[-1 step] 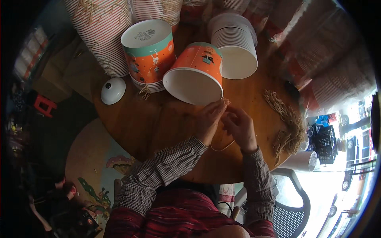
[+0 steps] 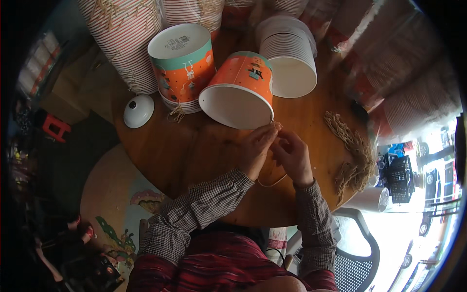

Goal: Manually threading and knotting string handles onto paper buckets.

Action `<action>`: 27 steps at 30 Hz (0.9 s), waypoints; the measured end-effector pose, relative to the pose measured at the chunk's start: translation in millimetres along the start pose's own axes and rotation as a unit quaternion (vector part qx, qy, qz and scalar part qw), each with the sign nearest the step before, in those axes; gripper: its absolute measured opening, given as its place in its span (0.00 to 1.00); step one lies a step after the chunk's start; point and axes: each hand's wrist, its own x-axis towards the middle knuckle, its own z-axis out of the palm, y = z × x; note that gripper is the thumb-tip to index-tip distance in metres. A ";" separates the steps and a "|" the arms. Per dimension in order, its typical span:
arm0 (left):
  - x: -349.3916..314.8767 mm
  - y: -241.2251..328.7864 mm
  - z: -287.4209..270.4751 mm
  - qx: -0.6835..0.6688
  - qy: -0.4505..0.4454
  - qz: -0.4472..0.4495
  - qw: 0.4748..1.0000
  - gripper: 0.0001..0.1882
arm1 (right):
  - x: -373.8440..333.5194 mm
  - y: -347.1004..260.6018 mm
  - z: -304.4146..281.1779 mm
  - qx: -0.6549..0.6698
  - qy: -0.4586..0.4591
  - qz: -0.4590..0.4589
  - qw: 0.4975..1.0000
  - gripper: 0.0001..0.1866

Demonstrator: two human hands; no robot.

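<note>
Pinching thin cord (image 2: 269, 186) in narrowed fingertips of left hand (image 2: 259, 148), at near right rim of orange bucket (image 2: 241, 78), tipped on table (image 2: 185, 155) with mouth toward near side. Meeting left fingertips with curled right hand (image 2: 293, 155); unable to tell its grip.

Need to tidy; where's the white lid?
In the head view, the white lid lies near the left edge of the table, just left of the upside-down orange bucket.

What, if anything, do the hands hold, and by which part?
Seemingly a thin cord, at the stretch beside the orange bucket, where the left hand and right hand come together; its slack curves below. Each hand's exact grip cannot be told.
</note>
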 end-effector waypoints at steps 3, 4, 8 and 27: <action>2.2 -0.7 2.6 -0.036 0.010 -0.031 0.999 0.12 | 17.8 5.0 0.3 0.083 -0.041 0.012 0.996 0.12; 0.9 1.0 3.3 -0.033 0.014 -0.032 0.999 0.12 | 21.5 8.0 0.2 0.125 -0.076 0.018 0.989 0.12; 4.6 4.2 6.9 -0.014 0.041 -0.110 0.993 0.12 | 26.4 14.3 -3.2 0.225 -0.074 0.098 0.967 0.10; -14.3 -9.5 4.5 -0.065 0.027 -0.090 0.993 0.14 | -4.8 32.0 5.5 0.192 -0.028 0.028 0.981 0.03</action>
